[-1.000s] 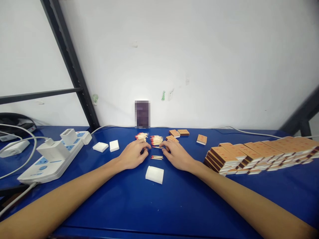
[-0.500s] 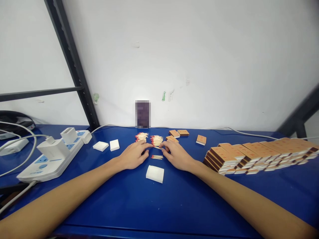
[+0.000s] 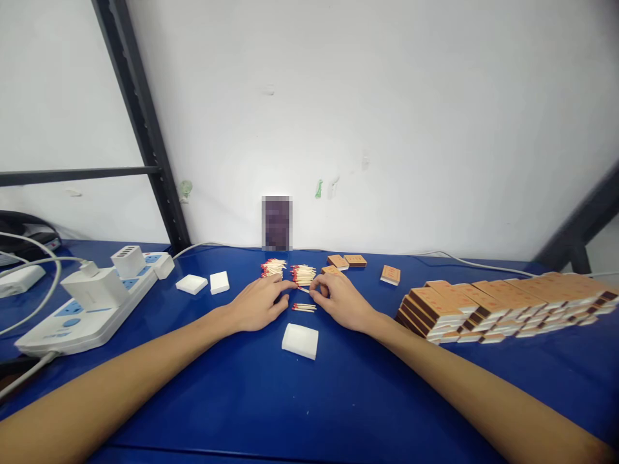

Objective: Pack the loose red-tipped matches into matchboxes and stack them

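Note:
A single match [image 3: 304,290] lies between my hands. The thumb and fingers of my right hand [image 3: 342,301] are closed on its bare end. My left hand [image 3: 261,304] is open, its index finger stretched to the match head and its thumb apart. Just behind are two piles of red-tipped matches, a left pile [image 3: 275,267] and a right pile [image 3: 304,275]. A small row of matches [image 3: 304,307] lies in front of the held one, between the hands. Nearer to me sits a white matchbox tray [image 3: 300,341].
Two more white trays [image 3: 192,284] lie at left, beside a power strip [image 3: 91,322] with plugs and cables. Several orange matchboxes [image 3: 355,260] lie behind my right hand. A long stack of matchboxes [image 3: 503,303] stands at right on the blue table [image 3: 232,399].
The match between my hands has shifted slightly away from the right pile, toward me. My hands hold nearly the same pose, and the view has tilted a little.

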### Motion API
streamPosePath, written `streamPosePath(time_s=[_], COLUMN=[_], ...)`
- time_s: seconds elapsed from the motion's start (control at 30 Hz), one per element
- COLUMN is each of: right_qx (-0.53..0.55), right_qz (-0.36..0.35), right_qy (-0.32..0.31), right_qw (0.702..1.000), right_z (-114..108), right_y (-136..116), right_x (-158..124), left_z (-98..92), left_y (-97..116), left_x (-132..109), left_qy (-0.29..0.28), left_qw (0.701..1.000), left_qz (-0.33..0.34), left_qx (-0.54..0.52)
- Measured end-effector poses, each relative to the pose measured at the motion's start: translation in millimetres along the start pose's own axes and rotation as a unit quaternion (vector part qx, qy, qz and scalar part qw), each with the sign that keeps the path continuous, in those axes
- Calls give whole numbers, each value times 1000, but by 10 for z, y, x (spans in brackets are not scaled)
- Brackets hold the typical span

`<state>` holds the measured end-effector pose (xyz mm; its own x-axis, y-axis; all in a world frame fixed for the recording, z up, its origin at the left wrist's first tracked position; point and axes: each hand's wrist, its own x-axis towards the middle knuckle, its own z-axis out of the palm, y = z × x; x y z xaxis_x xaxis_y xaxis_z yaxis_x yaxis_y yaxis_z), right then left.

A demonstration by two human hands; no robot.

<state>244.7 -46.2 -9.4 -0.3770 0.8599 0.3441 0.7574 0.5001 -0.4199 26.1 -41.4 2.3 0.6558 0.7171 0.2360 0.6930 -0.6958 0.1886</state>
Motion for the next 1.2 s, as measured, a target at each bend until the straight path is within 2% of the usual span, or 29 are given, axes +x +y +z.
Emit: streamPosePath(time_s=[0.2,0.4,0.53,1.2], right_qx=[4,43,64,89], right_qz=[2,-35,-36,-43], right_qy=[8,-19,-29,-41], right_qw=[1000,998,997,994], right_z=[19,-23,-43,-84], right_y=[10,41,20,-69], right_x=[21,-6,-32,-106], left_z=[27,17,4,-13], left_y=[-41,-48,-27,-13], left_x=[4,23,20,15], left_qy=[16,15,19,9], left_qw=[999,996,994,993], left_qz=[20,40,40,43], left_qx=[-35,-78,-98,-108])
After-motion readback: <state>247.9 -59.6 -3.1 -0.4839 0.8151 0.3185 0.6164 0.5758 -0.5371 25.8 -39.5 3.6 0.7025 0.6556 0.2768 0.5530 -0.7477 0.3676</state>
